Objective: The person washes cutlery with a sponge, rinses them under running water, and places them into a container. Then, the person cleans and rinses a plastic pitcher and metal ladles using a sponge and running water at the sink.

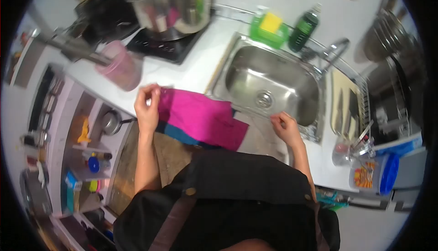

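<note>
My left hand (147, 109) is closed in a pinch at the upper left corner of a magenta cloth (196, 114). The cloth hangs along the counter's front edge, to the left of the sink, and a dark teal layer (175, 133) shows beneath it. Close to the front rim of the steel sink (237, 64), my right hand (287, 130) has its fingers curled together. Whatever lies between those fingers, if anything, is too small to make out. The right hand is apart from the magenta cloth.
A large steel pot (171, 11) stands on a black cooktop (159, 45), beside a pink container (119, 66). Behind the sink are a green sponge holder (269, 34) and a dark bottle (304, 28). Knives (345, 109) lie on a cutting board (336, 91) at right.
</note>
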Available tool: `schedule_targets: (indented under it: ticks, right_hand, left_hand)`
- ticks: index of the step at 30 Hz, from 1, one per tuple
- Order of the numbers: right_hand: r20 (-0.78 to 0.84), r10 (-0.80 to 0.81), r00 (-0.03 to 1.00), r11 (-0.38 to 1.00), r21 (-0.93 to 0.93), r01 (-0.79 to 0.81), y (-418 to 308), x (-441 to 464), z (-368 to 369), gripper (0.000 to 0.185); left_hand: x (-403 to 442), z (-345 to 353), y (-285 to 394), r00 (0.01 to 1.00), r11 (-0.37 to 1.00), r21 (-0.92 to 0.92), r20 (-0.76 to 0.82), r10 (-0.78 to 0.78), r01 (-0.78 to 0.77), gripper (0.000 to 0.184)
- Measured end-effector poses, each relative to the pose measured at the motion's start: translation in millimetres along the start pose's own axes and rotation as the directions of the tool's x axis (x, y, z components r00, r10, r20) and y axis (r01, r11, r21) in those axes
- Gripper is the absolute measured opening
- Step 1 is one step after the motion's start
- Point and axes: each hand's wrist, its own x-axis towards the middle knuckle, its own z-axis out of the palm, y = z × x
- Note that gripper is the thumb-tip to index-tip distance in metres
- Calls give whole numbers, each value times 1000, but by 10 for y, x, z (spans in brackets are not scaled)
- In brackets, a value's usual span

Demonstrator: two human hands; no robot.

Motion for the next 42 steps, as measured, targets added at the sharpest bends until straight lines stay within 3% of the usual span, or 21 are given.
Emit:
schedule_targets:
  ticks: [1, 3, 5, 6, 8, 9, 11, 12, 14, 15, 17, 20, 23, 27, 29, 31, 33, 36, 39, 40, 42]
  right_hand:
    - [69, 1, 998, 997, -74, 4, 48, 0, 36, 8]
    - [73, -33, 997, 999, -39, 35, 83, -16, 115, 8]
    - [52, -45, 998, 999, -16, 46, 90, -31, 141, 8]
    - [38, -20, 999, 1000, -4, 20, 74, -36, 130, 8]
    - [23, 3, 1000, 1000, 8, -3, 59, -23, 129, 8]
    - [26, 6, 1000, 1000, 7, -6, 59, -20, 126, 8]
    - [26, 11, 1000, 1000, 4, -11, 60, -19, 117, 8]
    - [26, 9, 1000, 1000, -8, -8, 53, -14, 121, 8]
    - [23, 4, 1000, 1000, -19, -3, 47, 4, 120, 8]
    - [44, 22, 999, 1000, -19, -21, 46, 14, 119, 8]
    - [61, 44, 997, 999, -17, -43, 11, 39, 124, 9]
    - [84, -54, 995, 998, 13, 53, -184, 185, 107, 11]
    - [224, -119, 967, 993, 17, 118, -452, 419, 140, 14]
    - [347, -329, 878, 943, 76, 324, -1099, 815, 383, 38]
    - [390, -424, 817, 906, 193, 378, -1418, 1074, 608, 67]
    - [457, -383, 803, 916, 298, 268, -1802, 1348, 866, 98]
    - [299, -415, 859, 849, 468, 246, -2243, 1752, 1385, 121]
    - [179, -405, 897, 819, 507, 269, -2626, 1983, 1734, 131]
    - [155, -386, 909, 717, 670, 190, -2854, 2043, 1866, 129]
    - [108, -421, 900, 729, 631, 265, -2892, 2089, 1936, 122]
    - [137, -436, 889, 698, 675, 238, -2960, 2090, 1983, 117]
  left_hand:
    - [129, -109, -33, 987, 997, 61, -152, 45, -36, 19]
    - [383, -322, -63, 936, 982, 184, -338, 99, -38, 34]
    - [647, -467, -103, 817, 917, 377, -482, 317, -133, 53]
    - [767, -517, -119, 811, 914, 385, -490, 320, -129, 53]
    - [996, -580, -152, 736, 660, 751, -436, 518, -20, 62]
    - [1118, -604, -186, 734, 660, 751, -438, 519, -18, 62]
    - [1306, -641, -274, 849, 762, 632, -473, 235, 141, 72]
    - [1334, -647, -310, 849, 763, 631, -473, 235, 141, 72]
    - [1365, -647, -397, 875, 628, 778, -323, 359, 30, 56]
    - [1375, -662, -478, 874, 627, 778, -323, 363, 27, 56]
    - [1388, -683, -621, 849, 521, 846, -188, 494, -116, 36]
    - [1422, -642, -609, 833, 636, 766, -287, 472, -97, 28]
    - [1453, -669, -727, 764, 629, 766, -326, 557, -132, 27]
    - [1314, -586, -618, 699, 610, 767, -326, 637, -198, 26]
    - [1222, -519, -574, 719, 606, 774, -316, 619, -181, 25]
    - [1109, -438, -447, 744, 541, 826, -263, 615, -155, 27]
    - [948, -324, -254, 773, 470, 878, -235, 589, -92, 29]
    - [846, -264, -167, 801, 533, 828, -194, 566, -175, 25]
    - [721, -326, -34, 840, 631, 723, -133, 526, -281, 23]
    - [690, -422, 3, 812, 576, 749, -89, 577, -327, 24]
    - [650, -621, -8, 780, 519, 769, -43, 624, -373, 24]
